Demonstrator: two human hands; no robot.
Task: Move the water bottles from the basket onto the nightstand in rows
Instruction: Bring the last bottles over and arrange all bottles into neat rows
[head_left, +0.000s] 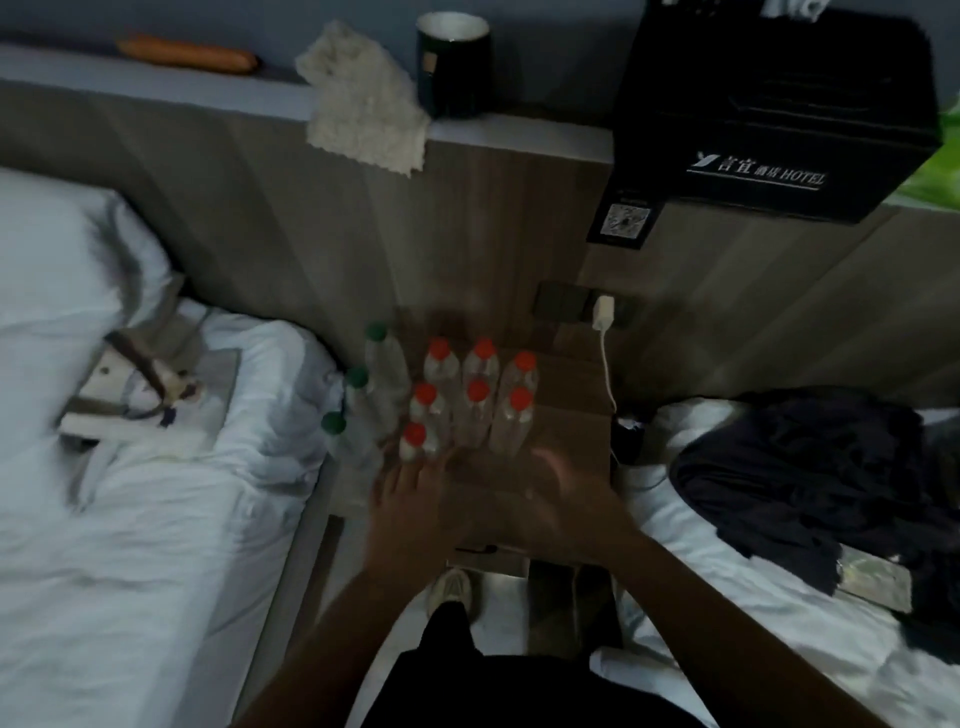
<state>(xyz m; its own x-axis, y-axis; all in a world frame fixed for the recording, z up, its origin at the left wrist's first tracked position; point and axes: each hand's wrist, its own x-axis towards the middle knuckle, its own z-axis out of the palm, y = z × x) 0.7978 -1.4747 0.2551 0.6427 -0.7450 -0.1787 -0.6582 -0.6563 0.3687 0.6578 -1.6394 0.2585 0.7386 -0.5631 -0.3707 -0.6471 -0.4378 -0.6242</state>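
Wood-grain nightstand tabletop (566, 395), centre of frame, lies under both grips. Left grip (410, 499): fingers straight and spread, holding nothing, fingertips at the base of the nearest red-capped bottle (414, 441). Right grip (563, 491): motion-blurred, fingers loosely open, holding nothing, just right of the left grip. Seven red-capped water bottles (478, 391) stand upright in rows on the tabletop; three green-capped bottles (357, 376) line up at their left. A white left bed (130, 519) and right bed (701, 530) flank the tabletop; dark clothing (805, 467) lies on the right bed
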